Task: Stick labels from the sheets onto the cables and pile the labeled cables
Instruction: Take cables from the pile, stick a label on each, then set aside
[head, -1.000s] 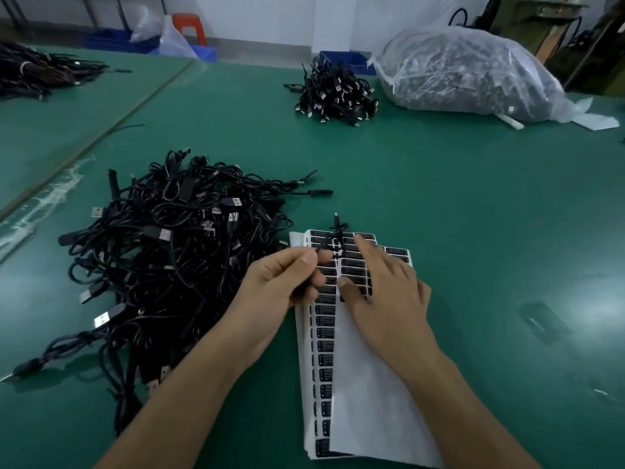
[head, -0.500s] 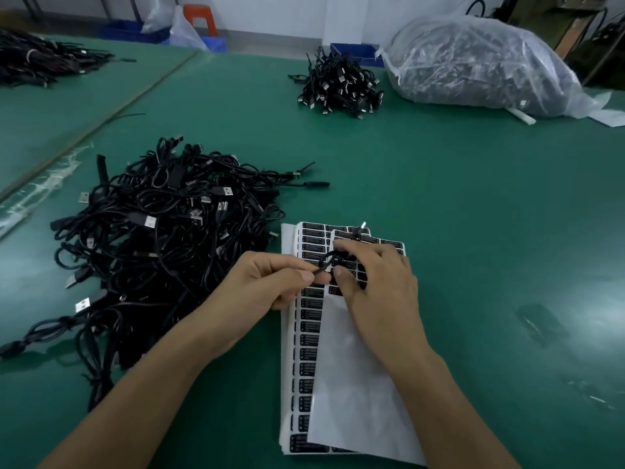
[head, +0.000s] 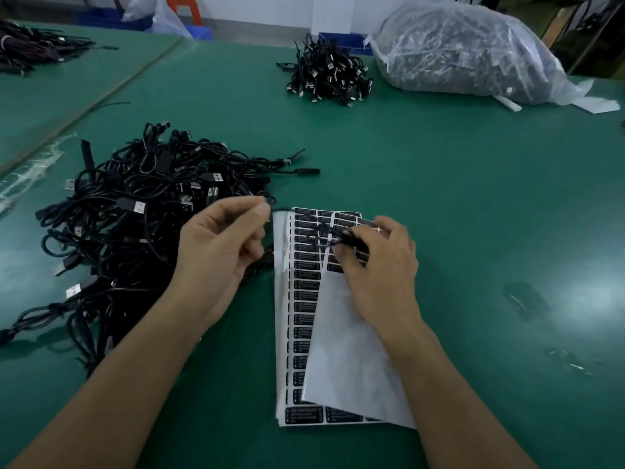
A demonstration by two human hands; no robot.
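Note:
A stack of label sheets (head: 306, 299) with rows of black labels lies on the green table (head: 473, 214) in front of me. A mostly bare backing sheet (head: 348, 360) lies on top at a slant. My right hand (head: 378, 272) holds a small coiled black cable (head: 326, 236) over the top labels. My left hand (head: 220, 245) pinches the cable's other end (head: 280, 209) beside the sheets' top left corner. A big tangle of black cables (head: 135, 225) lies to the left.
A smaller pile of bundled black cables (head: 326, 74) sits at the far middle. A large clear plastic bag of cables (head: 466, 52) lies at the far right. More cables (head: 30, 49) rest on the neighbouring table at far left.
My left hand has drawn away to the left, stretching the cable's end out from the coil. My right hand has stayed over the top labels with the coil.

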